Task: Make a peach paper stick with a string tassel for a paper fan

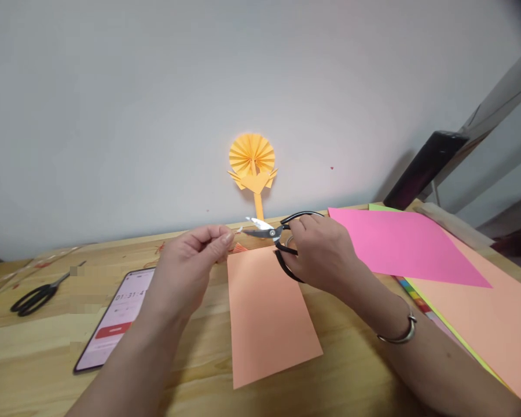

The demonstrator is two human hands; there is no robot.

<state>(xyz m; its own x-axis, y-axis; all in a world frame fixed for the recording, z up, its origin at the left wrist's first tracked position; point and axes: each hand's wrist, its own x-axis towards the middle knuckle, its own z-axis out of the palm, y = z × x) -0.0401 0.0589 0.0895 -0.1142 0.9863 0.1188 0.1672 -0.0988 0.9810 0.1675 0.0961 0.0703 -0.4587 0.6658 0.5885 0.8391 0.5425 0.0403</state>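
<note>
My right hand (319, 249) grips black-handled scissors (272, 233) by the loops. The blades are parted and point left toward my other hand; the upper blade shines white. My left hand (195, 260) is closed in a pinch just off the blade tips. A thin, small bit shows at its fingertips, too small to name. Below both hands lies a rectangular sheet of peach paper (269, 318). Some orange-red strands (239, 248) lie at the sheet's top edge, partly behind my left fingers.
A folded yellow-orange paper fan figure (252, 156) leans on the wall. At left are a second pair of scissors (39, 296) and a phone (113, 324) showing a timer. Pink paper (408, 243) tops stacked coloured sheets at right. A dark upright object (423, 168) stands behind them.
</note>
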